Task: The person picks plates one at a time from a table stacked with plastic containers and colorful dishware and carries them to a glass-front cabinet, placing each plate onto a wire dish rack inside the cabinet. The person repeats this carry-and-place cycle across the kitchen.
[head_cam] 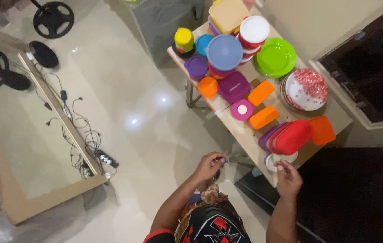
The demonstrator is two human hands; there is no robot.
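Note:
My left hand [209, 165] is off the near end of a narrow wooden table [245, 135], fingers pinched shut on a thin, clear piece of plastic that is hard to make out. My right hand [288, 177] is at the table's near corner, its fingertips closed by a white round lid [281, 158], seemingly on the same clear plastic. Just beyond that hand lies a stack of red oval lids [292, 136] and an orange lid [323, 129].
The table is crowded with coloured plastic ware: a green plate [275, 57], red-patterned plates [306, 88], a blue-lidded bowl [224, 52], a magenta box [234, 86], orange tubs [263, 117]. A framed panel [29, 148], a power strip [106, 159] with cables and fan bases [53, 18] lie on the floor at left.

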